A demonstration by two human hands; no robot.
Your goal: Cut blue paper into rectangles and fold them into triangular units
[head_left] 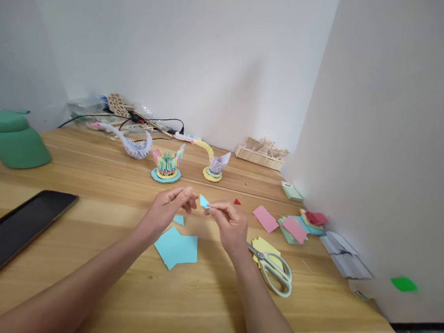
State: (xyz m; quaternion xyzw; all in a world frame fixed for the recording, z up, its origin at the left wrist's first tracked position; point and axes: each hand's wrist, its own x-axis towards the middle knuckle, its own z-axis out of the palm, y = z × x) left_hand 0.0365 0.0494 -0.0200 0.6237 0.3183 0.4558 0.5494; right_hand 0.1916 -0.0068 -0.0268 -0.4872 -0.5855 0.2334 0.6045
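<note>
Between the thumb and fingers of my right hand [230, 223] is a small folded light-blue paper piece [204, 201], its pointed end facing up. Just left of it, my left hand [171, 207] has its fingers curled with the thumb against them; nothing shows in them, and a narrow gap separates them from the folded piece. Below my left hand lies another small blue paper piece [179, 219]. Nearer to me, overlapping blue paper sheets [176, 248] rest on the wooden table [128, 300].
Scissors [272, 269] lie across yellow paper slips [266, 247], right of my right forearm. Pink slips [266, 219] and other coloured stacks sit further right. Behind stand a folded-paper swan [218, 163], a multicoloured paper basket [167, 165] and a white swan [134, 145]. A phone [24, 226] lies left.
</note>
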